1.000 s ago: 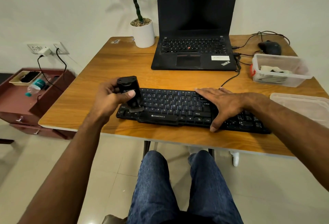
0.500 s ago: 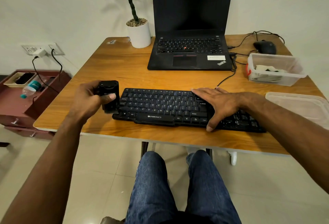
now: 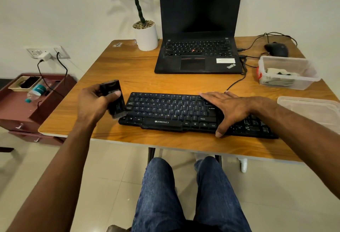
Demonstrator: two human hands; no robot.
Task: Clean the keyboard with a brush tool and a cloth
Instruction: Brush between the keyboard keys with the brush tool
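Where wall meets floor: wooden table [image 3: 117,69], sockets [image 3: 46,52].

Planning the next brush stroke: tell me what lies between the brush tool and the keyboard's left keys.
Nothing visible. The left hand holds the brush tool right at the keyboard left edge; the right hand rests flat farther right.

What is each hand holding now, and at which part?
The left hand grips the brush tool around its upper body. The right hand holds nothing; it rests flat on the keyboard.
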